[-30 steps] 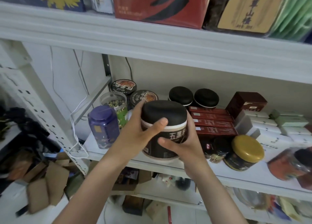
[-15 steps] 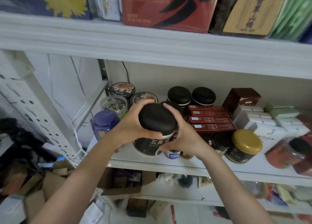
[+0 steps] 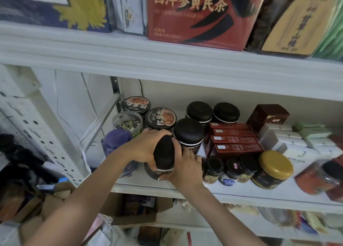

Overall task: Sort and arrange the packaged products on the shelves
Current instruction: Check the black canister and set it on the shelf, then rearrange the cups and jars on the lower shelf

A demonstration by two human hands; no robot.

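A black-lidded dark jar [image 3: 164,155] stands near the front of the middle shelf [image 3: 241,193], gripped from both sides. My left hand [image 3: 146,147] curls over its lid from the left. My right hand [image 3: 182,168] wraps its right side and base. Right behind it stands a matching black-lidded jar [image 3: 188,134], and two more black-lidded jars [image 3: 199,111] sit at the back.
A purple jar [image 3: 116,140], a clear jar of green bits [image 3: 128,122] and two printed-lid tins [image 3: 160,117] stand to the left. Red boxes [image 3: 233,140], small jars [image 3: 230,168], a gold-lidded jar [image 3: 274,167] and white boxes [image 3: 295,143] fill the right. Large boxes [image 3: 196,16] sit above.
Both hands have carried the jar forward and down onto the shelf, in front of the matching jar. The camera has tilted up and closer to the shelf.
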